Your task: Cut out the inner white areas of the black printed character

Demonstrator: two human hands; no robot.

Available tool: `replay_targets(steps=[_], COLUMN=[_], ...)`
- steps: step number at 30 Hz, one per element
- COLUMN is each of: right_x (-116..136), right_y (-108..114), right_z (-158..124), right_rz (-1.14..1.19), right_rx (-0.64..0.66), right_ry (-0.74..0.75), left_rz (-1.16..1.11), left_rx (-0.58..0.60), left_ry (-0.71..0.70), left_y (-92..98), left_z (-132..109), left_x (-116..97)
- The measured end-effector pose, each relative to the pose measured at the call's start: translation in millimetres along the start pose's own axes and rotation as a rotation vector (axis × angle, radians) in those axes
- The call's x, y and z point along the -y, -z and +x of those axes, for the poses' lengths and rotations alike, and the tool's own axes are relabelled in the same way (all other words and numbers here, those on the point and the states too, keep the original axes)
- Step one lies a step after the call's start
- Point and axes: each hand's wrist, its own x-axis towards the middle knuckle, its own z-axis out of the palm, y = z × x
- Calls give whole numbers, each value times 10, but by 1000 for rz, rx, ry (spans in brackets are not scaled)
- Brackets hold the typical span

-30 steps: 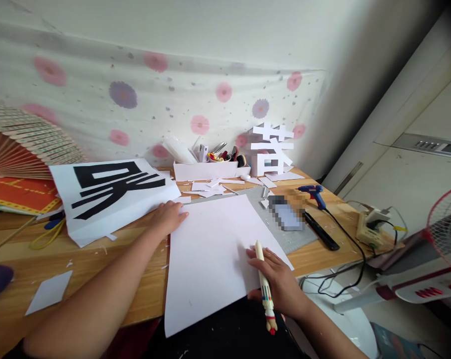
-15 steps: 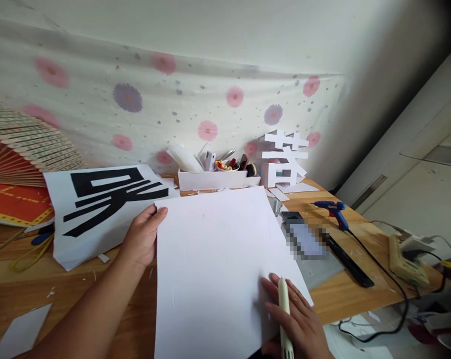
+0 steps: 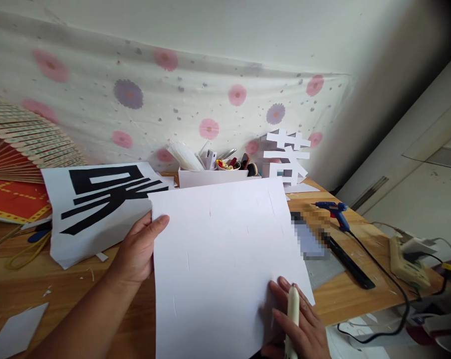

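My left hand (image 3: pixel 137 252) grips the upper left edge of a large white sheet (image 3: pixel 218 249), thumb on top and fingers behind it. Faint short dents or scratches mark its face. My right hand (image 3: pixel 311 329) lies low on the sheet's right side, with a cream-coloured pen (image 3: pixel 293 311) held in it. The pen's tip points away from me and is off the surface. To the left lies a paper printed with a bold black character (image 3: pixel 106 189), partly covered by the sheet's corner.
Behind the sheet are a white box of tools and sticks (image 3: pixel 199 178) and a white three-dimensional character (image 3: pixel 285 155). On the right lie a blue glue gun (image 3: pixel 333 209), a blurred-out phone-like object (image 3: pixel 311 242), a black bar (image 3: pixel 350 264) and a power strip (image 3: pixel 407 267). A folding fan (image 3: pixel 27 142) stands left.
The sheet's far edge has lifted and its far right corner has shifted right, covering more of the blurred object. The right hand and pen have moved slightly right.
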Motion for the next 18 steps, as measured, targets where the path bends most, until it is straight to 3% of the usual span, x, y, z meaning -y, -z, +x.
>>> replay_targets(steps=[18], right_x=[27], right_y=[-14], right_z=[12], right_rz=[-16], right_rx=[-23], right_ry=[3], left_rz=[26], left_rx=[-95], left_ry=[-44], left_y=[-50], left_z=[-73], left_x=[-48])
